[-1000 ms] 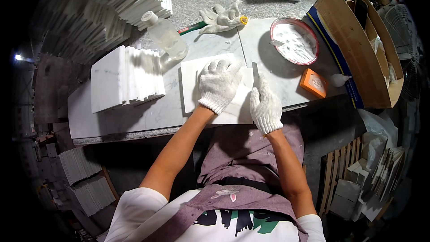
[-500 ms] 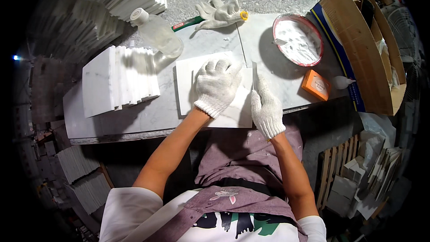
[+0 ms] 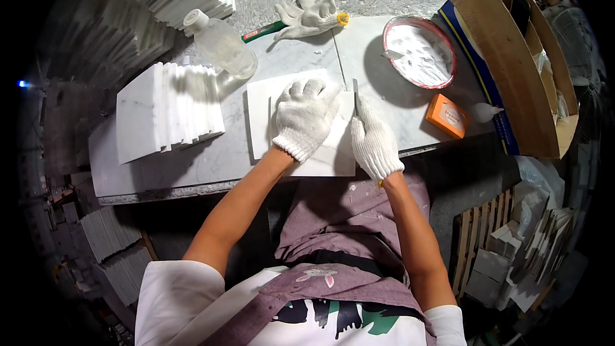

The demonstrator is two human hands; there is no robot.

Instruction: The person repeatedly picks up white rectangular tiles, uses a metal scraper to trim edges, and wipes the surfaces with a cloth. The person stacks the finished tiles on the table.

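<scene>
A white marble tile (image 3: 330,157) lies on another white tile (image 3: 261,93), set slightly off from it, near the table's front edge. My left hand (image 3: 306,115), in a white knit glove, rests flat on the upper tile, fingers bent only slightly. Gloved the same way, my right hand (image 3: 375,144) is closed around a narrow flat metal tool (image 3: 355,90). Its thin grey end sticks out beyond my fingers, upright along the tile's right edge; the rest is hidden in my grip, so its exact kind cannot be made out.
Left stand a row of white tiles (image 3: 163,109) and a clear plastic bottle (image 3: 224,48). Behind lies a spare glove (image 3: 311,19) over a green handle (image 3: 262,31). Rightward are a red-rimmed bowl of white paste (image 3: 419,54), an orange box (image 3: 446,116), a small white bulb (image 3: 483,112) and a cardboard box (image 3: 512,70).
The view has shifted slightly. My right hand and the metal tool have moved a little up and left, nearer the tile's right edge. My left hand stays on the tile.
</scene>
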